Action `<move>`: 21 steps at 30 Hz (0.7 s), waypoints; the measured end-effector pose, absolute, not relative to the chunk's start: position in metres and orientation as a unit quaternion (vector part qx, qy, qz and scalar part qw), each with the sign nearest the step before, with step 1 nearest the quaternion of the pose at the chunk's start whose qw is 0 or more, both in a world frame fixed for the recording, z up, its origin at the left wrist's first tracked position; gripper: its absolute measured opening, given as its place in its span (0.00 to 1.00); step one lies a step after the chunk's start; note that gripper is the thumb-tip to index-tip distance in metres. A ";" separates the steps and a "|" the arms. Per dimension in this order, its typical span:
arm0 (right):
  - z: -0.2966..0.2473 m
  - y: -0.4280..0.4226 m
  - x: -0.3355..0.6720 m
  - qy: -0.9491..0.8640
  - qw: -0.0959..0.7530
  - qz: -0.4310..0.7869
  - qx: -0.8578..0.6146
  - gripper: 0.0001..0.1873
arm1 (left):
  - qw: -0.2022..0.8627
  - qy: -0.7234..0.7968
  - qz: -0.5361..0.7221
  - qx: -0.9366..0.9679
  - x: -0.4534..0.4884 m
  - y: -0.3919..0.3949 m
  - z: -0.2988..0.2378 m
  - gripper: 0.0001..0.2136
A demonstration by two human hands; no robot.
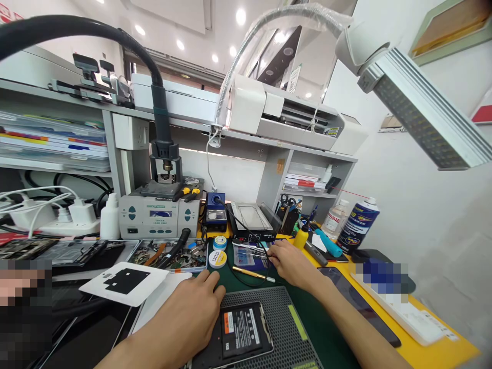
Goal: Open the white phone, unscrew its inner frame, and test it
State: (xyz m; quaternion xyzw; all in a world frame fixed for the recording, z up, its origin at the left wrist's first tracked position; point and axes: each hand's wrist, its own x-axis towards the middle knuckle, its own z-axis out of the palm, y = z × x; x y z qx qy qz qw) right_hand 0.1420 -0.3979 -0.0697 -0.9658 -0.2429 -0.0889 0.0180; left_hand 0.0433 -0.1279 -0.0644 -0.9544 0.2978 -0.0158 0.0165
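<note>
Head camera, nearest first: an opened device [242, 333] lies battery-up on the grey mat [286, 307]. The left hand [192, 312] rests loosely curled and holds nothing, its fingers touching the device's edge at nine o'clock. Farther off at one o'clock, the right hand [292, 264] lies outstretched, fingertips [273, 249] at a clear parts box [248, 254]. Beyond sits a heating plate [251, 219].

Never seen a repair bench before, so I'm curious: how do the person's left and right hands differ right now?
The left hand lies close in, palm down, against the opened device on the grey mat; the right hand stretches farther out. The left hand's fingers curl loosely, while the right hand's fingertips are at the clear plastic box before the heating plate. Both are bare.
</note>
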 end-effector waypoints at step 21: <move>-0.048 -0.389 0.122 -0.279 0.137 0.048 -0.949 0.04 | 0.017 0.301 -0.022 -0.953 0.045 -0.128 -0.069 0.15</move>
